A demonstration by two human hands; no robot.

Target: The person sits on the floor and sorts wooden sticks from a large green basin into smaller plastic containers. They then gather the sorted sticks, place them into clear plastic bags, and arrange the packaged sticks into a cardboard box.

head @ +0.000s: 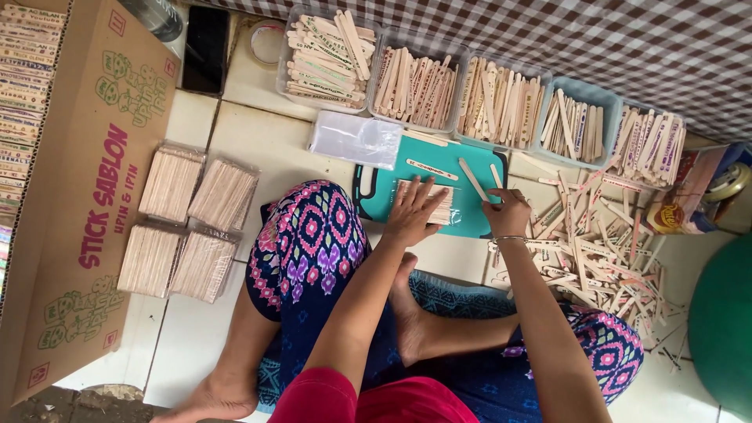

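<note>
Crossed legs in blue patterned cloth (313, 243) are nearest; left hand (413, 211) presses flat, fingers spread, on light, stiff flat wooden sticks (440, 205), best gripped by the edges, while right hand (507, 213) pinches one stick (473, 179).

A row of sticks (427, 202) is laid on a cutting board (392, 176) on the floor (196, 345). Five tubs (423, 86) are lined up behind it. Loose sticks (603, 251) are piled to its right, wrapped bundles (188, 223) to its left.
</note>
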